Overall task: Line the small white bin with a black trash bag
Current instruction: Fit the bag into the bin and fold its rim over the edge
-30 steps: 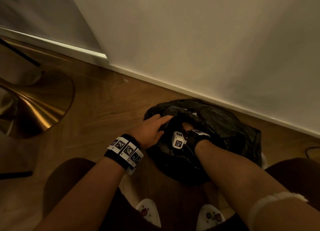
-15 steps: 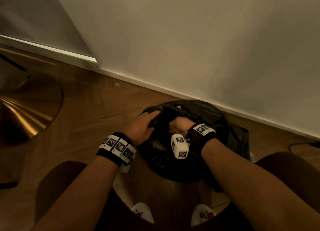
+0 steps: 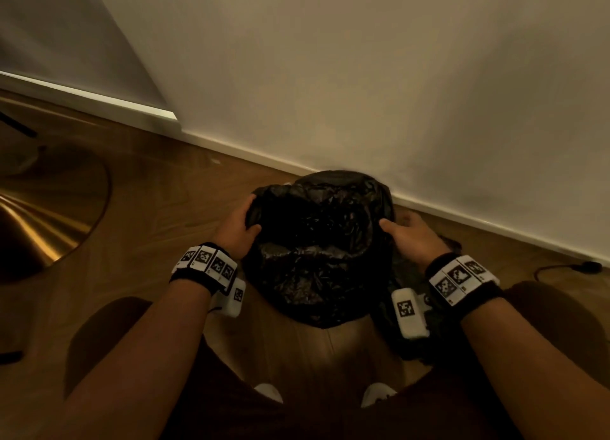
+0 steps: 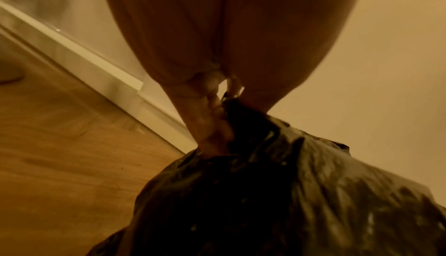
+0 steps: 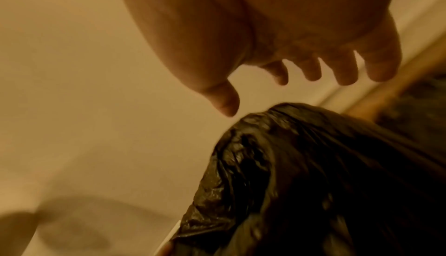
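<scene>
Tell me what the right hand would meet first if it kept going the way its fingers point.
Probably the wall: the open right hand points past the black trash bag rim toward the baseboard. Depth is unclear.

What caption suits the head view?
Left hand grips the black bag; right hand hovers open beside it.

A bag drapes over a bin on the floor near the wall, a lamp base far left.

White bin almost wholly under black bag.
</scene>
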### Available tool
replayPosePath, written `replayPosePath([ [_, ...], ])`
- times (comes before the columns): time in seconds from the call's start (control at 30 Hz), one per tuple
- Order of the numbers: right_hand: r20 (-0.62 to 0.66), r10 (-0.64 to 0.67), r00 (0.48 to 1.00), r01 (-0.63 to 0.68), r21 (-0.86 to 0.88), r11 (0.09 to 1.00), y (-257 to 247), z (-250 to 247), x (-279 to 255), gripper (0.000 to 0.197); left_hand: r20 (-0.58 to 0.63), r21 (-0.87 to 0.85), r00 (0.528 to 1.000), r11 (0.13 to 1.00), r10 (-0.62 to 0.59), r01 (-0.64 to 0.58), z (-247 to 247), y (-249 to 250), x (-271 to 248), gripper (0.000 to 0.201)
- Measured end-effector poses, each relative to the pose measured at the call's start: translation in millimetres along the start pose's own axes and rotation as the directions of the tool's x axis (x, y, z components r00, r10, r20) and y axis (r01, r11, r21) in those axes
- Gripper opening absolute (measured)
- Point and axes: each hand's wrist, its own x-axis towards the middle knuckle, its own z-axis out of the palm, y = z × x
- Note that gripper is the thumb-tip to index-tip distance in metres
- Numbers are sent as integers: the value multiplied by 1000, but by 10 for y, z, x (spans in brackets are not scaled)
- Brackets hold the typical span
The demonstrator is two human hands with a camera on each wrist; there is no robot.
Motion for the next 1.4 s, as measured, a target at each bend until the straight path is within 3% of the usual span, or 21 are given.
replayPosePath([
  [0.07, 126, 166, 978, -185, 156, 970, 130, 113, 27, 66, -18, -117, 997, 991, -72, 70, 17, -2, -24, 75],
  [0.13, 254, 233, 939, -289, 213, 933, 179, 306, 0, 48, 14, -185, 993, 975, -121, 121, 53, 45, -56, 72],
  [0.27, 248, 152, 957, -221, 278, 935, 60, 617, 119, 36, -70, -185, 988, 975, -137, 122, 63, 104, -35, 63],
  [0.37, 283, 107, 953, -204, 338, 919, -86, 705, 235, 46, -134, -380, 963, 910, -233, 167, -32, 103, -4, 58],
  [0.47, 237, 101, 966, -176, 322, 930, -139, 720, 277, 58, -150, -519, 940, 834, -306, 188, -56, -33, 48, 47],
  [0.53, 160, 109, 981, -161, 361, 918, -72, 691, 312, 55, -205, -528, 911, 824, -357, 204, 7, -146, 36, 37],
  [0.6, 86, 175, 981, -195, 414, 889, 85, 693, 342, 50, -245, -524, 873, 815, -421, 246, 109, -127, -86, 49],
  [0.67, 35, 285, 958, -272, 435, 858, 300, 742, 343, 63, -243, -526, 808, 773, -537, 355, 234, -129, -187, 65],
  [0.73, 37, 372, 927, -349, 445, 825, 529, 834, 390, 91, -145, -563, 712, 649, -687, 512, 416, -231, -232, 70],
  [0.77, 76, 398, 914, -388, 449, 805, 604, 879, 398, 95, -71, -583, 678, 581, -732, 567, 503, -298, -242, 73],
  [0.8, 111, 413, 904, -416, 452, 789, 635, 914, 395, 90, 10, -601, 673, 533, -740, 595, 600, -385, -239, 76],
  [0.87, 198, 399, 895, -444, 466, 765, 613, 959, 352, 67, 182, -646, 694, 448, -696, 618, 703, -418, -289, 64],
  [0.97, 242, 347, 906, -423, 483, 767, 589, 1001, 368, 50, 296, -796, 717, 252, -631, 550, 770, -235, -393, 34],
  [1.13, 123, 327, 937, -345, 476, 809, 582, 992, 452, 23, 267, -833, 711, 215, -650, 510, 730, -270, -296, 35],
  [1.23, 120, 314, 942, -330, 517, 790, 583, 979, 478, 24, 303, -811, 712, 221, -633, 541, 713, -175, -357, 29],
  [1.3, 190, 290, 938, -345, 588, 731, 584, 978, 473, 30, 358, -832, 685, 116, -635, 542, 764, -179, -367, 28],
  [1.4, 257, 236, 937, -346, 597, 724, 574, 990, 458, 43, 417, -870, 722, -13, -552, 493, 840, -246, -364, 35],
])
